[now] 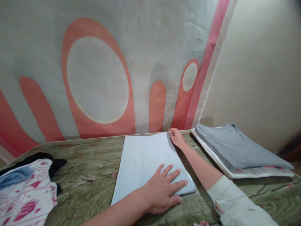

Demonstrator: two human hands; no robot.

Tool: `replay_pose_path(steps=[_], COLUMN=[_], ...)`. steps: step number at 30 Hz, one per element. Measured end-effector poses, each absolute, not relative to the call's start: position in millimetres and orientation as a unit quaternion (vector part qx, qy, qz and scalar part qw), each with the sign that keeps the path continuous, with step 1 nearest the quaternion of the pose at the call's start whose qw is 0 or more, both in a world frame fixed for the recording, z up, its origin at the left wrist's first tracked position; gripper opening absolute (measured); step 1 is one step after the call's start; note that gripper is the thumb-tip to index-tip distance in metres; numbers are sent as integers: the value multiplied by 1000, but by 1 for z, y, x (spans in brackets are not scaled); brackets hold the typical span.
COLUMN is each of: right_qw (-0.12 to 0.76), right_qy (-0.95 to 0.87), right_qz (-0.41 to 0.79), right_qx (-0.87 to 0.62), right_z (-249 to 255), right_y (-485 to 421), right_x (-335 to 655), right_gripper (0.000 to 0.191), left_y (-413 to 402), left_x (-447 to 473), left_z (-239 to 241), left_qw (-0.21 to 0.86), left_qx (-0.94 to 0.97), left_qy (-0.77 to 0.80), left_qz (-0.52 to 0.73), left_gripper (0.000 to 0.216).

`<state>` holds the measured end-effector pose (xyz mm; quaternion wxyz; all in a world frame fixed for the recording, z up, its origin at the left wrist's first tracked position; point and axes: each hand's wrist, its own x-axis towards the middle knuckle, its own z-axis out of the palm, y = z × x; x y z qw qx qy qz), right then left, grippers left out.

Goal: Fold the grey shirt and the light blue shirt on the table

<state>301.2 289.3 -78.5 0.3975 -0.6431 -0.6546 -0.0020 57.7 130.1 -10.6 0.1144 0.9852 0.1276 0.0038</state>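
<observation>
A pale blue, flat rectangular folded cloth [141, 163] lies before me, with a glossy strip along its lower right edge that looks like clear plastic. Across its near right part rests my left hand [164, 190], palm down and fingers spread. My right hand [176, 137] is at the far right corner of the cloth, its fingers bent around that corner; their tips are partly hidden.
To the right is a stack of folded garments, grey on top [237, 146] and white below [261, 172]. A white and pink printed garment [28, 201] lies at left with blue and black cloth. Behind the wood-patterned table [87, 169] rises a wall with a printed sheet [141, 40].
</observation>
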Motion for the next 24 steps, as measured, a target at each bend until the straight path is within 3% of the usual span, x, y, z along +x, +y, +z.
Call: replay_pose_path(steps=[3, 7, 10, 16, 24], right_qw=[348, 165, 91, 78, 111], right_qy=[-709, -756, -745, -710, -679], right_qz=[5, 15, 13, 10, -20], right_qx=[-613, -634, -661, -700, -726], right_z=[-76, -82, -85, -87, -89], right_y=[284, 276, 274, 274, 265], right_x=[295, 286, 283, 282, 300], right_gripper=[36, 49, 59, 70, 57], left_y=[126, 122, 121, 120, 130], left_x=[57, 58, 58, 58, 54], left_z=[-7, -6, -9, -12, -11], left_qw=[111, 104, 96, 102, 89], left_qx=[986, 986, 987, 986, 990], left_qy=[125, 130, 132, 129, 108], left_qz=[8, 8, 2, 0, -14], left_gripper=[51, 52, 54, 61, 57])
